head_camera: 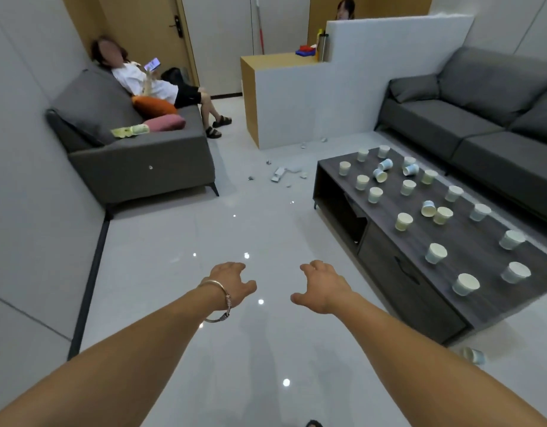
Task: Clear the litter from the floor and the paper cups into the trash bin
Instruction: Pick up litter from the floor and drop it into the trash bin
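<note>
Several paper cups (436, 253) stand or lie tipped on a dark low coffee table (389, 260) at the right. One more cup (474, 355) lies on the floor by the table's near corner. Scraps of litter (278, 174) are scattered on the shiny white floor near the table's far end and the white partition. My left hand (230, 283), with a silver bangle on the wrist, and my right hand (323, 286) are stretched forward over bare floor, fingers loosely curled, holding nothing. No trash bin is in view.
A grey sofa (136, 155) with cushions and a seated person stands at the left. Another grey sofa (488, 124) lies behind the table. A white partition (327, 97) and wooden counter stand at the middle back, with another person behind. A wide strip of floor runs ahead.
</note>
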A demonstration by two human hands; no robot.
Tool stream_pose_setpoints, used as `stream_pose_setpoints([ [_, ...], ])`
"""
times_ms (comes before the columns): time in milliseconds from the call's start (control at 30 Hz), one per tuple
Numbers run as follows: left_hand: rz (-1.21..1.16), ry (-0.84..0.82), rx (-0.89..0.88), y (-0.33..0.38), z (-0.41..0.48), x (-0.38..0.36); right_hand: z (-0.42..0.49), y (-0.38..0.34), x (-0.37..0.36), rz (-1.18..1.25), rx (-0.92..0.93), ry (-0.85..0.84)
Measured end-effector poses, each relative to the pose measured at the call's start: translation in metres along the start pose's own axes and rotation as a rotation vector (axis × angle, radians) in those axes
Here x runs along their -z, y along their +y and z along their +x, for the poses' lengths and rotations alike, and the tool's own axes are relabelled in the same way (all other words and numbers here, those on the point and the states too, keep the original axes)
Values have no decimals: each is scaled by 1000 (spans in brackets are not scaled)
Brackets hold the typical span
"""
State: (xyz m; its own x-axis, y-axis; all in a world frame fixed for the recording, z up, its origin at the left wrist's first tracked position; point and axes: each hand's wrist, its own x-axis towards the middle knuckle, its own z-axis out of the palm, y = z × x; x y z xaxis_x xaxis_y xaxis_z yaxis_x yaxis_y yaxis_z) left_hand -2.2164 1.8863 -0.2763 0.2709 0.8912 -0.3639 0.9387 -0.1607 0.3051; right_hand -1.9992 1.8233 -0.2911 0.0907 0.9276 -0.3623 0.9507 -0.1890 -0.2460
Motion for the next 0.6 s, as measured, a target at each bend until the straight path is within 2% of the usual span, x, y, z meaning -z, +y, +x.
stream_pose_setpoints([
  [100, -35, 43, 23, 14, 64, 25, 58, 20, 41, -27, -13, 22],
  [333, -27, -36, 65, 12, 214, 60, 200, 33, 85, -48, -39, -23],
  [600, -47, -97, -64, 25, 403, 140, 362, 30, 148, 1, -139, -18],
])
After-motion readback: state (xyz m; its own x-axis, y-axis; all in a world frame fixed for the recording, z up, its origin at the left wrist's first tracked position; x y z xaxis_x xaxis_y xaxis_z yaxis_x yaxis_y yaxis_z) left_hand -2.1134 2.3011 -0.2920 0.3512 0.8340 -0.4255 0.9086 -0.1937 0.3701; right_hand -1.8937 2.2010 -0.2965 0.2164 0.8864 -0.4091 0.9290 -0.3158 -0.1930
